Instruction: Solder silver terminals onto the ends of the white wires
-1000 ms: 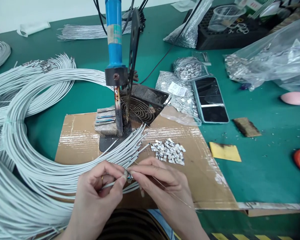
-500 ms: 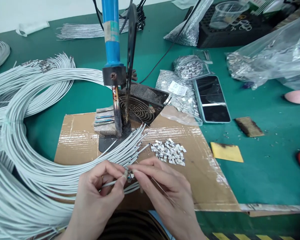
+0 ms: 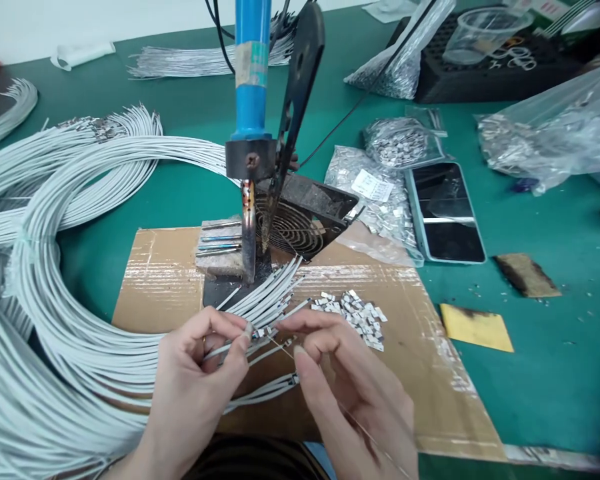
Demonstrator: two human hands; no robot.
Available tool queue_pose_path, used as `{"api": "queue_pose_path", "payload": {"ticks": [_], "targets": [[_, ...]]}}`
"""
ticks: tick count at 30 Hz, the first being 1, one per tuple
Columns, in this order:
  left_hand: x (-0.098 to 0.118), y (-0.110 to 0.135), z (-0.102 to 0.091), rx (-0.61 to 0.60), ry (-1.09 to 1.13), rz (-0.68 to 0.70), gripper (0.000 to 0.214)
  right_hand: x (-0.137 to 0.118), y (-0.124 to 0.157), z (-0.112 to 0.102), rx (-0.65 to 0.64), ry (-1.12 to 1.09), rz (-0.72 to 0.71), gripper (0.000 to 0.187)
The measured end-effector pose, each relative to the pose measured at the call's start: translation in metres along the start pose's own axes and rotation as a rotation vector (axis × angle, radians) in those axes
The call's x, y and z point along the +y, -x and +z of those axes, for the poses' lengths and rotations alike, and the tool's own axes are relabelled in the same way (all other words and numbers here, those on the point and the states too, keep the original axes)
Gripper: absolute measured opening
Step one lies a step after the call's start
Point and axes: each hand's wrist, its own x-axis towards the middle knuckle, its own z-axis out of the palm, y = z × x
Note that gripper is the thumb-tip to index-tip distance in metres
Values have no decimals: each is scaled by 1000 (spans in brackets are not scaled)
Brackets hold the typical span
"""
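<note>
1. Held cable [image 3: 219, 351]: a white cable, low in the view over the cardboard sheet [image 3: 155, 273], with a small metal piece [image 3: 264, 331] at its end, just beyond the fingertips.
2. Left hand [image 3: 195, 373]: thumb and forefinger pinched together on the held cable near its end.
3. Right hand [image 3: 363, 383]: thumb and forefinger parted, forefinger tip beside the small metal piece; whether the other fingers grip the thin wire cannot be told.
4. Thin wire [image 3: 283, 348]: runs slantwise from near the metal piece toward the right hand and along it.
5. Loose metal tabs [image 3: 360, 323]: heaped on the cardboard, beyond the right hand.
6. Cable coil [image 3: 35, 273]: white, sweeping around from the left, its loose ends fanned beyond the left hand.
7. Soldering iron [image 3: 253, 107]: blue-handled, upright, tip down at a dark base plate [image 3: 215, 293], beside a block [image 3: 223, 263] bearing metal rods.
8. Fan [image 3: 325, 199]: black, tilted, behind the iron.
9. Phone [image 3: 447, 212]: on the green table [image 3: 550, 380], beside a bag of metal pieces [image 3: 380, 187].
10. Yellow pad [image 3: 477, 327]: near a brown pad [image 3: 527, 275], right of the cardboard.
</note>
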Motion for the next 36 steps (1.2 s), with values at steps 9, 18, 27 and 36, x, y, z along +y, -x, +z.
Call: {"api": "queue_pose_path", "payload": {"ticks": [9, 18, 27, 36], "targets": [[1, -11, 3, 36, -28, 39, 16, -7, -7, 13, 50, -17, 131, 24], [5, -20, 7, 76, -138, 95, 15, -3, -18, 15, 59, 3, 148, 23], [13, -23, 11, 105, -84, 96, 13, -3, -23, 19, 90, -44, 168, 22], [9, -23, 11, 97, -76, 92, 12, -4, -25, 22, 104, -95, 202, 23]]}}
